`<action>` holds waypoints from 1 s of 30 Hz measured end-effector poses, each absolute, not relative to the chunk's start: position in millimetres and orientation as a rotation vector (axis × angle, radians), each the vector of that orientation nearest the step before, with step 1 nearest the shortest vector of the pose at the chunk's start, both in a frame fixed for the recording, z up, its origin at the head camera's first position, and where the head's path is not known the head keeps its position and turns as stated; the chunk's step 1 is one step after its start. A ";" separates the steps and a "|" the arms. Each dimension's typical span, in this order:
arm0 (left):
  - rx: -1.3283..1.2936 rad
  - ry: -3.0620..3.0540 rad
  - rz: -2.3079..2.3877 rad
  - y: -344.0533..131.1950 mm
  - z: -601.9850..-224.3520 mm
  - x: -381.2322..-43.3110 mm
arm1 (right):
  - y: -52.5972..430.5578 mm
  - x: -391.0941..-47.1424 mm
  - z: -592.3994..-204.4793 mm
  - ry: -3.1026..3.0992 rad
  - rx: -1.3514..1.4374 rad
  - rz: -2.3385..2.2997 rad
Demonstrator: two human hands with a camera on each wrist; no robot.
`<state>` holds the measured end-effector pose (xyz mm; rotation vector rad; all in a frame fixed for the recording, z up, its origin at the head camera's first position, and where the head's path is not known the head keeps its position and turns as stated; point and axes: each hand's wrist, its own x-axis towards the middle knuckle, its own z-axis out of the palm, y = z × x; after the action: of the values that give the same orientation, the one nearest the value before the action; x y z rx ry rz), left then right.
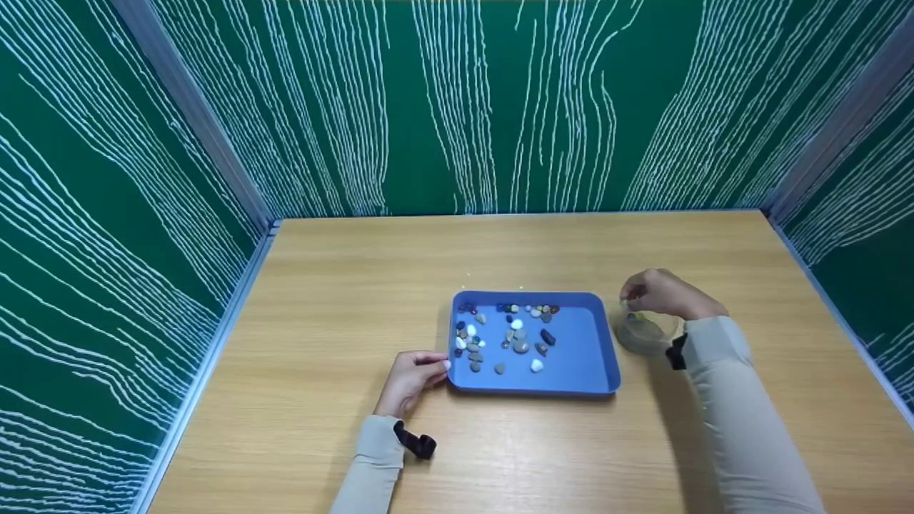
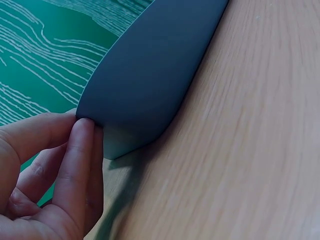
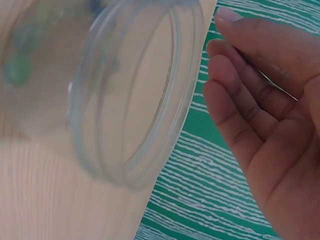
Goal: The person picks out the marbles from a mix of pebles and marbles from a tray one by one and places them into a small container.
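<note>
My left hand pinches the left edge of a blue tray, with thumb and fingers against the rim near a corner in the left wrist view. Pebbles, grey, brown and white, lie in the tray among small shiny dark stones. At the tray's right, a clear glass jar stands on the table. Green marbles show inside it in the right wrist view. Over its mouth is my right hand, fingers bent and thumb apart. A tiny yellow-green spot appears by its fingertips in the head view; the right wrist view shows nothing held.
The wooden table extends around the tray and jar. Green walls with white wavy lines close in the back and sides. Several tiny light specks lie behind the tray. A black strap sits on each wrist.
</note>
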<state>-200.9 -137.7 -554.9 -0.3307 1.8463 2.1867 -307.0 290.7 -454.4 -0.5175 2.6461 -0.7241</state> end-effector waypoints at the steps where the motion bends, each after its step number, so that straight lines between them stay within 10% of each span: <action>1: -0.329 1.848 2.185 -137.6 -555.2 -200.9 | 292.9 -306.3 -454.2 2.645 -0.510 -0.722; 30: -0.321 1.846 2.189 -137.4 -553.8 -199.4 | 318.1 -295.5 -460.9 2.636 -0.398 -0.723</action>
<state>-199.4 -137.4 -553.8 -0.3210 1.8461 2.1892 -295.5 318.1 -460.9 -0.3982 2.6363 -0.7235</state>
